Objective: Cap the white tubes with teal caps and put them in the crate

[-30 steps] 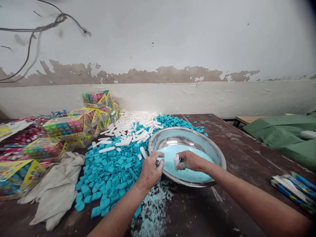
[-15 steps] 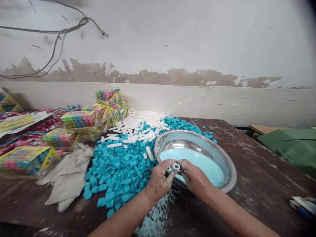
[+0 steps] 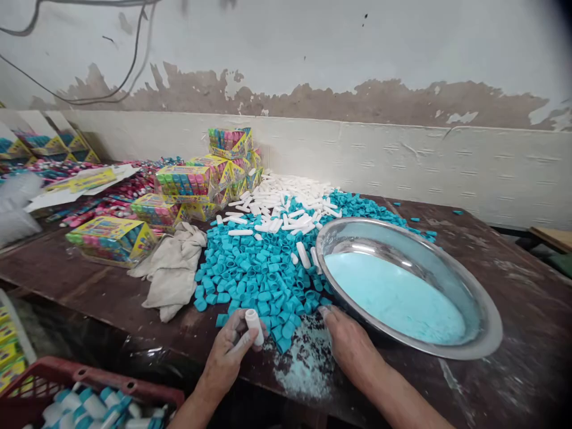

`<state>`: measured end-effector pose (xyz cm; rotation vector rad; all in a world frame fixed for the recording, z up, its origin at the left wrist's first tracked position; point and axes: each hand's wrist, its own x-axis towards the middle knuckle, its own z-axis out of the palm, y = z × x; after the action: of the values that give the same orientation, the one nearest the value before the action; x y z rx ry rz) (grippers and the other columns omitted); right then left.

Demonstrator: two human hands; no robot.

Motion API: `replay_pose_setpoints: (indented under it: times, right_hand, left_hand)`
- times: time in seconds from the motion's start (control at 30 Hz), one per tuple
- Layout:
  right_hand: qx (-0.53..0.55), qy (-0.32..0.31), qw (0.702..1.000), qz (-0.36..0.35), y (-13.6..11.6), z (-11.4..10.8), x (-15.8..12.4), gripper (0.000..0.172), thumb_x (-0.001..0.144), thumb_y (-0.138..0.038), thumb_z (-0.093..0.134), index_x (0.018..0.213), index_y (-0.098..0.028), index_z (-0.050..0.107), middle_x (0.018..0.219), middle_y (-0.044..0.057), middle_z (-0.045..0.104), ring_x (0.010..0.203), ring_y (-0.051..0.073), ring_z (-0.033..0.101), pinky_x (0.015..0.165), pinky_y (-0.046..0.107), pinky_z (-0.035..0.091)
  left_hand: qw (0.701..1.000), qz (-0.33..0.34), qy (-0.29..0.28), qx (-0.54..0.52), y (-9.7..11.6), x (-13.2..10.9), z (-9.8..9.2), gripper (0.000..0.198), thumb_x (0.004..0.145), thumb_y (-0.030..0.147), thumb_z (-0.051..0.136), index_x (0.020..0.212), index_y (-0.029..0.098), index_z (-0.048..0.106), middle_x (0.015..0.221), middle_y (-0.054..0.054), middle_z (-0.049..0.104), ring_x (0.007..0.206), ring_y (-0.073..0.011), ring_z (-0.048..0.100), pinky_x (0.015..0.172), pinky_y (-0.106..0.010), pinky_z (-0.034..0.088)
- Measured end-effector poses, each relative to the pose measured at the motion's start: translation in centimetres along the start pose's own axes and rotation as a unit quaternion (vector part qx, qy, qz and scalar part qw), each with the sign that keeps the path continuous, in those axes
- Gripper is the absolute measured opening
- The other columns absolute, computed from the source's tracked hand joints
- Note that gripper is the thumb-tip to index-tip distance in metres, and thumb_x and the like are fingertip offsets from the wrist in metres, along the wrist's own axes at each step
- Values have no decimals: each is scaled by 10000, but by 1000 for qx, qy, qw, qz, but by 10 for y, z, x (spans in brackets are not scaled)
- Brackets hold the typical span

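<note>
My left hand point(image 3: 232, 348) grips a small white plastic bottle point(image 3: 254, 326), tilted slightly, its round open neck uppermost. My right hand point(image 3: 351, 339) is beside the near left rim of a wide steel bowl point(image 3: 485, 319), at the edge of a heap of blue caps point(image 3: 250, 268). Its fingers are drawn together; whatever they may hold is hidden. Light blue powder point(image 3: 388, 298) fills the bottom of the bowl, and more of it lies scattered on the table between my hands. Behind the caps is a pile of white bottles point(image 3: 295, 193).
Wrapped yellow boxes of colourful items point(image 3: 111, 238) are stacked to the left, near a crumpled cloth point(image 3: 176, 268). A red crate point(image 3: 98, 378) at the lower left holds white bottles with blue caps. The brown table point(image 3: 513, 268) runs along a peeling wall.
My hands were together over the bowl's near rim around the bottle. They have separated: the left went left with the bottle, the right down beside the caps. The view has turned left and downward.
</note>
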<state>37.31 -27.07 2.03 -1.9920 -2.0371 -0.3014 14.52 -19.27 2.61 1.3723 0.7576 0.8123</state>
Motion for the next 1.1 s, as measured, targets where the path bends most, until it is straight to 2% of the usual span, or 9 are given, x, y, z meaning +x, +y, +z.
replay_pose_setpoints:
  times: [0.13, 0.3, 0.43, 0.53, 0.67, 0.77, 0.97, 1.03, 1.1]
  right_hand:
    - [-25, 11, 1000, -11, 5, 17, 27, 496, 702, 65, 349, 1143, -64, 536, 1178, 199, 544, 1061, 280, 527, 878, 416, 452]
    - [-11, -5, 1000, -25, 4, 21, 51, 350, 751, 24, 402, 1015, -97, 597, 1009, 161, 624, 944, 255, 570, 829, 400, 480]
    - [65, 81, 991, -81, -3, 20, 32, 302, 832, -59, 392, 1105, -87, 519, 1148, 188, 551, 1094, 236, 506, 880, 394, 473]
    - [121, 134, 975, -129, -11, 15, 9, 306, 833, -58, 404, 1122, -113, 492, 1189, 194, 523, 1154, 237, 465, 889, 397, 476]
    - [144, 166, 965, -146, -19, 9, -13, 325, 818, -41, 414, 1115, -152, 488, 1257, 190, 475, 1194, 253, 423, 877, 410, 484]
    - [146, 163, 963, -157, -22, 9, -20, 317, 817, -51, 414, 1105, -154, 495, 1277, 190, 460, 1197, 260, 417, 882, 406, 481]
    - [136, 171, 961, -172, -29, 6, -17, 242, 793, -35, 435, 1005, -126, 506, 1139, 206, 549, 1120, 246, 491, 845, 368, 501]
    - [145, 143, 967, -152, -30, 0, -17, 185, 800, -53, 436, 942, -139, 518, 1088, 181, 574, 1051, 226, 537, 829, 350, 502]
    - [139, 73, 983, -94, -28, -9, -20, 120, 800, -95, 456, 872, -156, 530, 994, 146, 598, 949, 223, 575, 778, 353, 509]
  left_hand:
    - [999, 5, -41, -12, -2, 7, 11, 203, 826, 364, 499, 874, 167, 494, 781, -23, 566, 665, -127, 510, 622, -237, 428]
    - [998, -6, -60, -28, 1, 7, 16, 248, 805, 399, 521, 874, 162, 499, 797, -37, 568, 690, -138, 518, 595, -229, 434]
    - [983, -88, -121, -104, -3, 6, 21, 382, 774, 423, 550, 1019, 134, 501, 793, -64, 600, 680, -158, 556, 592, -260, 464]
    - [966, -114, -159, -168, -7, 7, 29, 463, 765, 410, 566, 1113, 124, 461, 749, -59, 611, 666, -165, 572, 592, -272, 471]
    - [964, -109, -165, -177, -10, 5, 37, 407, 723, 401, 623, 1004, 134, 498, 750, -49, 609, 655, -155, 561, 572, -252, 463]
    - [964, -109, -170, -171, -14, 1, 41, 344, 727, 387, 627, 933, 139, 508, 726, -29, 593, 638, -129, 536, 590, -240, 458]
    - [965, -124, -169, -159, -13, -4, 37, 363, 737, 370, 615, 995, 137, 513, 758, -32, 605, 601, -114, 532, 569, -230, 450]
    - [969, -132, -155, -140, -10, -5, 29, 420, 741, 376, 608, 1063, 130, 502, 753, -39, 614, 584, -118, 541, 566, -235, 449]
    - [977, -118, -135, -113, -7, -6, 17, 438, 758, 371, 589, 1106, 120, 498, 753, -46, 621, 599, -123, 550, 577, -233, 443]
